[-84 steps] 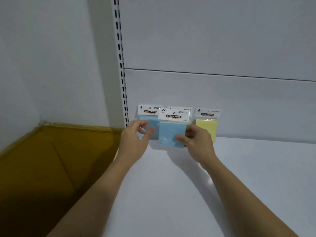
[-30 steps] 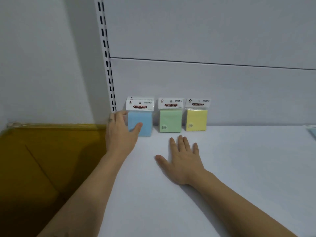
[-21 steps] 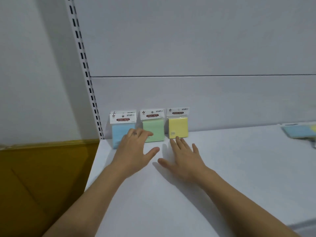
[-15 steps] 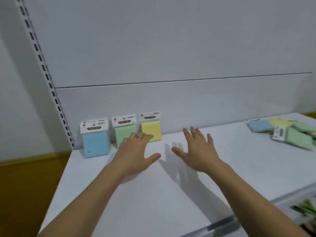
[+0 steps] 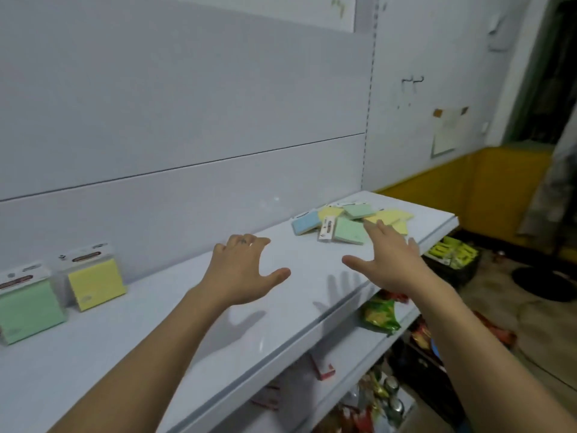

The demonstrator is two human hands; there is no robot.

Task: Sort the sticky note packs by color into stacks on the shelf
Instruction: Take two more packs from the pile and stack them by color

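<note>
A loose pile of sticky note packs (image 5: 349,221) in blue, green and yellow lies at the right end of the white shelf (image 5: 187,314). At the left, a green pack (image 5: 29,306) and a yellow pack (image 5: 95,281) stand upright against the back panel. My right hand (image 5: 390,260) hovers open, its fingertips close to the pile's near edge. Over the middle of the shelf is my left hand (image 5: 242,273), spread open and holding nothing.
Below the shelf's front edge, lower shelves hold snack bags (image 5: 379,310) and cans (image 5: 393,398). A black crate with yellow packets (image 5: 452,254) sits on the floor to the right. A yellow-painted wall base (image 5: 468,182) runs behind.
The view has swung right, so the blue standing pack has left the frame. Both hands let go of the standing packs and moved right toward the loose pile.
</note>
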